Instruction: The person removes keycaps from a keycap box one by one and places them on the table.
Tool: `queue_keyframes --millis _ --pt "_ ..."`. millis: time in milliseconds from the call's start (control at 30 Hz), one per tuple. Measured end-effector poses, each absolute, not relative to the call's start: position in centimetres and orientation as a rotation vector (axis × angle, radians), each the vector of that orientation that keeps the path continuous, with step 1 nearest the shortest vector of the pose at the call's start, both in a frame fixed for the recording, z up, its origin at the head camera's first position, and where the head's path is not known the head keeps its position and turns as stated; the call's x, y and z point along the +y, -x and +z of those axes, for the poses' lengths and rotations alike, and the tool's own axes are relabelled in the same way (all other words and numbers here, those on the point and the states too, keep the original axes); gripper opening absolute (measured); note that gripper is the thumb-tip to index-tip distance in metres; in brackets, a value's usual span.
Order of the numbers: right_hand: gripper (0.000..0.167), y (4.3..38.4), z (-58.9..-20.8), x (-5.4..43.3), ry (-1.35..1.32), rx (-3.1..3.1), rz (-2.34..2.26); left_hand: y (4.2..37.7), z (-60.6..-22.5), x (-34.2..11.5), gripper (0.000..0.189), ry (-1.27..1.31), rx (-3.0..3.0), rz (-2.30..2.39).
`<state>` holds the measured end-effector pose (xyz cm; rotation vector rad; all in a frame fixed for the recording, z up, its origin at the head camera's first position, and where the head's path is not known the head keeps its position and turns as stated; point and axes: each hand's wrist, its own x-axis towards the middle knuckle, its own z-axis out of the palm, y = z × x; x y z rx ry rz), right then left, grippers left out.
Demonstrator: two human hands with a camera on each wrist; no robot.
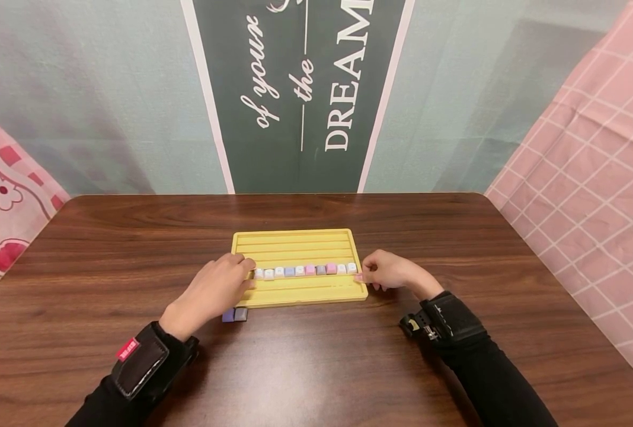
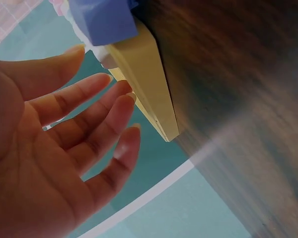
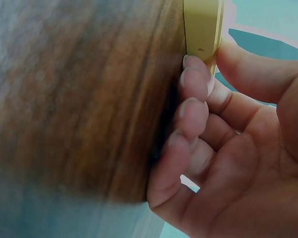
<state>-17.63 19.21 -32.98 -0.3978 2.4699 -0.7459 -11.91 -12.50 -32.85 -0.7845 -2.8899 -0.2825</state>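
Note:
A yellow ridged tray (image 1: 295, 244) lies on the table, with a row of white, pink, blue and grey keycaps (image 1: 310, 270) across its middle. My left hand (image 1: 217, 289) reaches over the tray's left side, its fingertips by the left end of the row. In the left wrist view its fingers (image 2: 111, 119) are loosely bent and spread beside the tray; whether they touch a keycap I cannot tell. At the tray's right edge, my right hand (image 1: 393, 271) grips the rim, thumb on top and fingers (image 3: 193, 84) curled against the side, near the table.
A purple-blue keycap (image 1: 228, 315) and a grey keycap (image 1: 240, 314) sit on the brown wooden table (image 1: 316, 362), just in front of the tray's left corner. Behind the table hangs a cloth (image 1: 295, 166) with lettering; a pink checked cloth (image 1: 604, 148) hangs on the right.

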Motion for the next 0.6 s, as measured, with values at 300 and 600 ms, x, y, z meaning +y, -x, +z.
queue_keyframes --millis 300,600 --pt "0.029 17.58 -32.98 19.26 0.392 2.475 -0.747 12.64 -33.03 -11.88 0.014 0.845 -2.847 -0.217" --pt "0.029 17.61 -32.92 19.23 0.393 2.477 -0.739 12.99 -32.92 -11.52 0.011 0.845 -2.872 -0.151"
